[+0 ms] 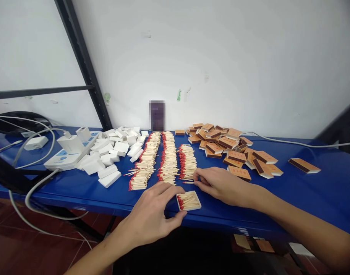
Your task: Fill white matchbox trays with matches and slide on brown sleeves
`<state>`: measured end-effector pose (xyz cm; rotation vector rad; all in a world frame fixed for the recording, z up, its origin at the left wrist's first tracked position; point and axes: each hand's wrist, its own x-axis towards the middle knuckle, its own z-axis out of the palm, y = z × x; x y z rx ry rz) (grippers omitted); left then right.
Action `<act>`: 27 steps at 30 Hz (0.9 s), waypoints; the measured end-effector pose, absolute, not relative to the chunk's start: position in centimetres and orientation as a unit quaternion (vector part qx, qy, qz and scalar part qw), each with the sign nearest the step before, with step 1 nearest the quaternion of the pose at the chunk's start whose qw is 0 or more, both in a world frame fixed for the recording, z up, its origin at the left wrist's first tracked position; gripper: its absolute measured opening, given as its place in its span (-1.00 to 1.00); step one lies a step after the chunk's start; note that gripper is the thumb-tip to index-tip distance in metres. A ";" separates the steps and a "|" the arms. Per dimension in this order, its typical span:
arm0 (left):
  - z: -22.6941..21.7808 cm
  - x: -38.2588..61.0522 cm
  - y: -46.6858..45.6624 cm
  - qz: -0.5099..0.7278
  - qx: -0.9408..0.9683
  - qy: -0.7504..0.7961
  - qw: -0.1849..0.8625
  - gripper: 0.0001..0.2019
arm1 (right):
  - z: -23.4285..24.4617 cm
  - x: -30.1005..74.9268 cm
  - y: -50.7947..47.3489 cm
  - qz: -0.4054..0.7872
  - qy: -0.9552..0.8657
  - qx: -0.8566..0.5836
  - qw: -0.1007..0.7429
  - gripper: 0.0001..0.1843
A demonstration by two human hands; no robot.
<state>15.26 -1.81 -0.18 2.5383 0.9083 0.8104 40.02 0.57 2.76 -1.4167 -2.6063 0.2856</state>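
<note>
Between the thumb and fingers of my left hand (pixel 155 210) is a small white matchbox tray (pixel 200 205), held by its left side near the table's front edge. Inside it lies a layer of red-tipped matches (pixel 190 200). Just behind the tray, my right hand (pixel 221 183) pinches the plain end of a single match (pixel 188 182), whose red head points left. That match lies at the near end of a short row of matches (pixel 187 162). Two longer rows stretch back toward the wall, a middle row (pixel 168 158) and a left row (pixel 146 162).
White empty-looking trays (pixel 110 147) are heaped at left, beside a power strip (pixel 68 154) with chargers and cables. Orange matchbox sleeves (pixel 221 141) form a pile at right; one sleeve (pixel 303 165) lies apart. A blurred dark object (pixel 157 115) leans on the wall.
</note>
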 end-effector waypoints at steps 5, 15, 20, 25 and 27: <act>-0.1 15.3 -1.7 0.279 0.871 0.362 0.179 -0.67 | 3.7 40.0 0.2 0.143 -0.877 -0.440 0.131 -0.84; -0.1 15.4 -1.6 0.283 0.882 0.334 0.172 -0.69 | 3.6 38.9 -0.7 0.187 -0.881 -0.412 0.137 -0.82; 0.0 15.4 -1.5 0.289 0.892 0.307 0.162 -0.82 | 3.3 39.4 0.0 0.128 -0.867 -0.451 0.171 -0.94; -0.2 15.3 -1.5 0.287 0.895 0.304 0.157 -0.80 | 2.4 39.4 0.9 0.080 -0.877 -0.450 0.147 -0.87; -0.2 15.3 -1.5 0.285 0.897 0.298 0.158 -0.83 | 2.2 39.2 1.0 0.072 -0.876 -0.454 0.146 -0.82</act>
